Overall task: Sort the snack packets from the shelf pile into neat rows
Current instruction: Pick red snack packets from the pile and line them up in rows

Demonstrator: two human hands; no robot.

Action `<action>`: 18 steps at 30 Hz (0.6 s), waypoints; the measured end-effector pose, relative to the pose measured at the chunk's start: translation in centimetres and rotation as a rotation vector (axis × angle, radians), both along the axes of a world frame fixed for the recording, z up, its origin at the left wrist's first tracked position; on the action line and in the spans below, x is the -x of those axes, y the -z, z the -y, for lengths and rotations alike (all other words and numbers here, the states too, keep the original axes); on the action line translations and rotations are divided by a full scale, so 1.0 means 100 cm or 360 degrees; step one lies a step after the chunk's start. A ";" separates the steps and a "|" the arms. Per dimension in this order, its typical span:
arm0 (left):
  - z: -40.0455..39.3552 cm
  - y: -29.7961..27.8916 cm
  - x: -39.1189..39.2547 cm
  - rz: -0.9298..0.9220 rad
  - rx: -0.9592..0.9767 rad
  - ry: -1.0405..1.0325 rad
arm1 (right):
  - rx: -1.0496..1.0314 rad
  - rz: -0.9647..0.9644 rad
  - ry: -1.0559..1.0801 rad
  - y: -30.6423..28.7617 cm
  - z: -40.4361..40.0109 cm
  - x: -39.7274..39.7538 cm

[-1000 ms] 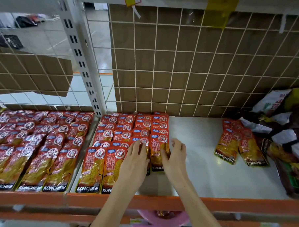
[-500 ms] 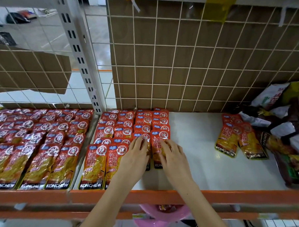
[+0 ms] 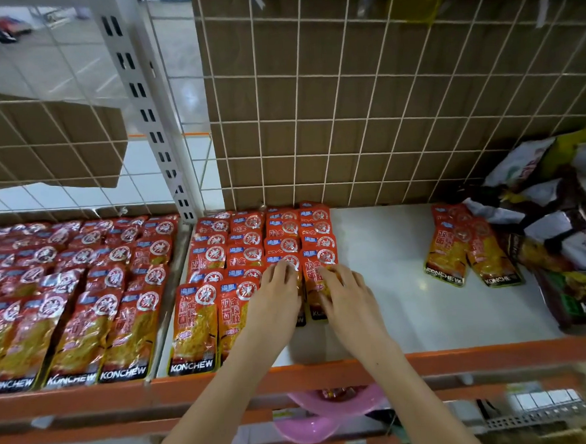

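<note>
Left hand [image 3: 275,298]: fingers flat, pressing the front packet [image 3: 316,288].
Right hand [image 3: 347,295]: fingers spread on it; grip probably none.
Risk: a sideways push skews the overlapped rows [image 3: 262,243].

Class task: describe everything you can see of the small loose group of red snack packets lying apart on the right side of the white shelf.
The loose group of packets lies flat on the white shelf, overlapping, their tops toward the wire grid behind. They are glossy red and orange pouches that look like foil or plastic, with a round white emblem near the top and a black KONCHEW band at the bottom. The exact number is unclear. Neither hand touches them. Their right edge meets the pile of mixed bags.
</note>
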State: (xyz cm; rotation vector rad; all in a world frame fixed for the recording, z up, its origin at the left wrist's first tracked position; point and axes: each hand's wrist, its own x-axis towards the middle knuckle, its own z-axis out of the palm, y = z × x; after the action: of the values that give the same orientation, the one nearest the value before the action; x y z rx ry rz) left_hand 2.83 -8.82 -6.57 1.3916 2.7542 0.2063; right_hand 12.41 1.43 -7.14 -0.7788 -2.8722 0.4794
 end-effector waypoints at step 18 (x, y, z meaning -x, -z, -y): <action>-0.102 -0.060 -0.037 0.0084 -0.0034 0.0219 | -0.0097 -0.0022 0.0586 -0.039 -0.089 -0.081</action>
State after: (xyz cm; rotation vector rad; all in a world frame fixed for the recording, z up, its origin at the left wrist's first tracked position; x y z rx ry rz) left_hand 6.53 1.41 -0.61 1.5501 2.6094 0.2624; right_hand 20.52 10.30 -3.27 -1.2505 -2.6264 0.3455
